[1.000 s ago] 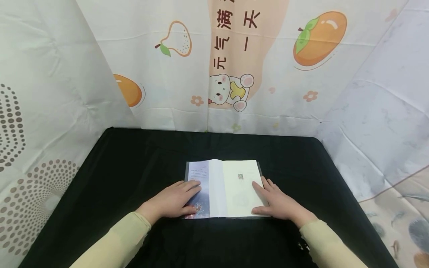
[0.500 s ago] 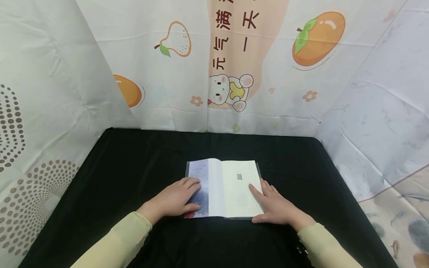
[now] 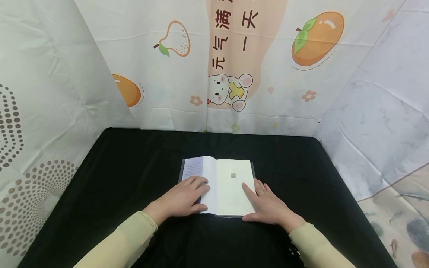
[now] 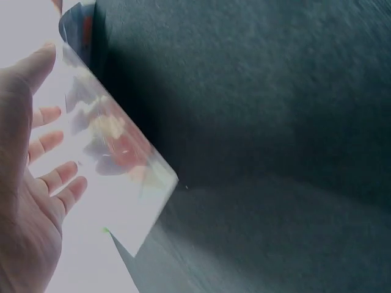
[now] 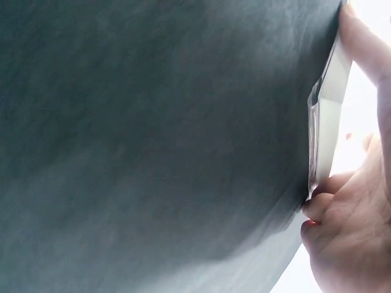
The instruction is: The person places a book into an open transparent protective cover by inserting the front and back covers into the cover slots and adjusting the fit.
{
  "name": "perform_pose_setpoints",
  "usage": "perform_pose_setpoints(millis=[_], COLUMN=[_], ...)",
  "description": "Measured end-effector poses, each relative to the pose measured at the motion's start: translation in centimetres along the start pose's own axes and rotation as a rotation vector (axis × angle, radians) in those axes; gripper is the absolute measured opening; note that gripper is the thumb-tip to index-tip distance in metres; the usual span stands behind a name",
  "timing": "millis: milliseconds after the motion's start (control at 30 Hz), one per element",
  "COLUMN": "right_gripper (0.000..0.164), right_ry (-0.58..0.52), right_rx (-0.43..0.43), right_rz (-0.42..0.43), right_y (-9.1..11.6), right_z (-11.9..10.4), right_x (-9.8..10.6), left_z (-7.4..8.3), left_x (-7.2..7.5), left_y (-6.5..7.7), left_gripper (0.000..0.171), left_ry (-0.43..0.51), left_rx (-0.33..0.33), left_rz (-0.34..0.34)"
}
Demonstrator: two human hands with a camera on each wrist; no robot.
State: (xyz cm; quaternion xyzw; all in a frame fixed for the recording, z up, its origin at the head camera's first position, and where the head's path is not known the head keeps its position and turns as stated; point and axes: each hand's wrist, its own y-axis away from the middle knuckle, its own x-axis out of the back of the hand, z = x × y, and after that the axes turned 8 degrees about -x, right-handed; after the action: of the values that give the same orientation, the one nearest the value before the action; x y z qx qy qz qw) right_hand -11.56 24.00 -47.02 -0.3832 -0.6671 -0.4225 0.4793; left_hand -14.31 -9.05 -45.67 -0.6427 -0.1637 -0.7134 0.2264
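Observation:
An open book [image 3: 229, 201] lies on the black-covered table, its right page cream with a small printed code. A purple printed flap [image 3: 193, 167] shows at its left beside a white strip. Across that left side rests my left hand [image 3: 186, 195], fingertips on the white strip. The left wrist view has the fingers of this hand extended over a glossy cover corner [image 4: 131, 159] that stands raised from the cloth. My right hand [image 3: 266, 204] lies along the right edge, index finger on the page, thumb at the near corner. The page block's edge [image 5: 330, 131] shows beside its fingers in the right wrist view.
Black cloth [image 3: 151, 156] covers the table around the book. White curtains with fruit prints [image 3: 318, 39] hang behind the table and at both sides. Pale green sleeves [image 3: 122, 238] cover both forearms.
The book has shifted a little left. My left hand has moved right across the printed flap onto the white strip, and my right hand has moved left along with the book.

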Motion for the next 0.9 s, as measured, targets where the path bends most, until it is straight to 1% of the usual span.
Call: perform_pose_setpoints(millis=[100, 267, 500, 633, 733, 900], right_gripper=[0.105, 0.104, 0.105, 0.106, 0.107, 0.108], right_ry=[0.006, 0.013, 0.052, 0.072, 0.082, 0.1], right_rx=[0.004, 0.008, -0.002, -0.005, -0.005, -0.016], right_rz=[0.007, 0.028, 0.036, 0.041, 0.046, 0.052], right_y=[-0.2, -0.6, -1.5, -1.8, -2.0, -2.3], right_z=[-0.5, -1.4, -2.8, -3.4, -3.8, -4.4], right_x=[-0.1, -0.1, -0.2, -0.3, -0.4, -0.7], left_z=[0.2, 0.6, 1.2, 1.4, 1.6, 1.9], left_x=[-0.1, -0.1, -0.4, -0.6, -0.8, -1.1], left_y=[-0.4, -0.9, -1.2, -1.4, -1.4, -1.5], left_gripper=[0.059, 0.057, 0.056, 0.059, 0.064, 0.071], left_ry=[-0.01, 0.015, 0.025, -0.011, -0.053, -0.098], left_rx=[-0.025, -0.058, -0.083, -0.073, -0.048, -0.01], left_rz=[-0.002, -0.012, -0.017, -0.004, -0.002, -0.019])
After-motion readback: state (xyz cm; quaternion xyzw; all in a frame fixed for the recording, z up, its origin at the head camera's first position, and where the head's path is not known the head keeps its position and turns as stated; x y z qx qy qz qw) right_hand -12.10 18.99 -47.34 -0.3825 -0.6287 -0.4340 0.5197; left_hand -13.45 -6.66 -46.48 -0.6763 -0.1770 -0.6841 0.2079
